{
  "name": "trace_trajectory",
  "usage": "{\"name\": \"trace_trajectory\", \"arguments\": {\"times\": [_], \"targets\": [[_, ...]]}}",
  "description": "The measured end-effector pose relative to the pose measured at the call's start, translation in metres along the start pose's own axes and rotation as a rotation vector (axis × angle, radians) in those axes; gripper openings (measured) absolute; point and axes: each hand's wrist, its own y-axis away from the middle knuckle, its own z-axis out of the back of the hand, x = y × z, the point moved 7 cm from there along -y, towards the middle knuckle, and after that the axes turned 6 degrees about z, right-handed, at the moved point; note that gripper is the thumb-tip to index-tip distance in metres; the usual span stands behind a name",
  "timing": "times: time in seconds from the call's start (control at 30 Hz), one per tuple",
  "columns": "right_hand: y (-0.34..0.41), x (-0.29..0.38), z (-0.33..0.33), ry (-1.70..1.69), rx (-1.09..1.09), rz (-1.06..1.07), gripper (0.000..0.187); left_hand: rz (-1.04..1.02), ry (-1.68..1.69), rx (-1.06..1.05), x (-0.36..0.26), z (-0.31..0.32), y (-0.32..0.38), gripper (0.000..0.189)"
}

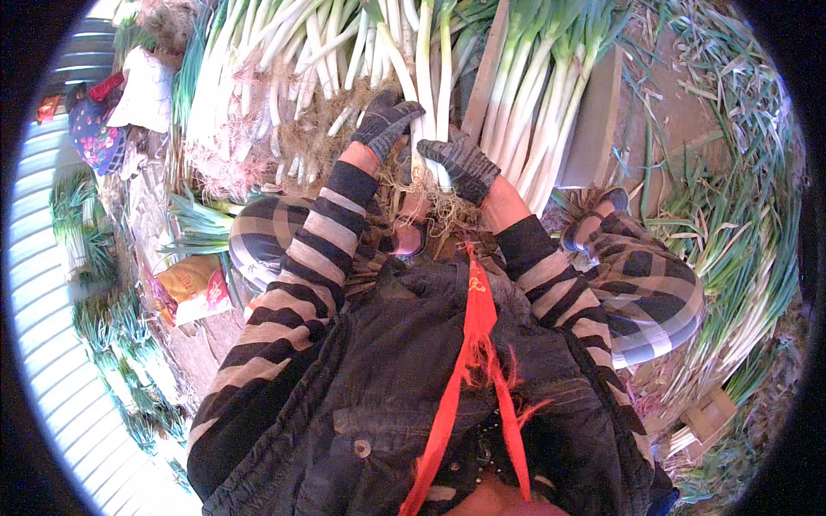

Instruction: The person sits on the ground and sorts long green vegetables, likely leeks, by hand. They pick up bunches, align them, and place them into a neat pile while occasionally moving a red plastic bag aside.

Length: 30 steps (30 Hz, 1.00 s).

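Note:
Grey knit gloves cover both hands. My left hand (pixel 386 126) holds a few long green onions (pixel 423 74) by their white stalks, just above the roots. From the other side, my right hand (pixel 461 161) grips the same stalks lower down, near the tangled root ends (pixel 426 193). Part of each hand's fingers is hidden behind the stalks. Beyond my left hand lies a large heap of green onions (pixel 310 45) with brown, hairy roots. To the right of my right hand, a bundle of cleaner onions (pixel 542 103) rests between two boards.
A wooden board (pixel 487 71) and a wider board (pixel 594 122) flank the clean bundle. Green leaves and stalks (pixel 742 271) cover the ground at right. An orange and pink package (pixel 190 290) lies at left. A person in a floral garment (pixel 97 132) is at upper left.

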Motion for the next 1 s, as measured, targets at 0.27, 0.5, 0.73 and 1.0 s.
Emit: {"name": "trace_trajectory", "arguments": {"times": [0.27, 0.5, 0.73, 1.0], "targets": [[0.037, 0.049, -0.011, 0.493, 0.193, 0.258, 0.046, 0.239, 0.884, 0.288, 0.013, -0.057, -0.008, 0.024], [0.113, 0.104, 0.015, 0.668, 0.164, 0.033, 0.057, 0.118, 1.332, 0.421, -0.040, -0.074, -0.029, 0.034], [0.204, 0.151, 0.042, 1.239, 0.198, -0.009, 0.047, -0.103, 1.485, 0.450, -0.101, -0.053, -0.084, 0.036], [0.177, 0.120, 0.072, 0.760, -0.250, -0.014, 0.052, -0.237, 0.876, 0.299, -0.182, -0.071, -0.143, 0.037]]}}
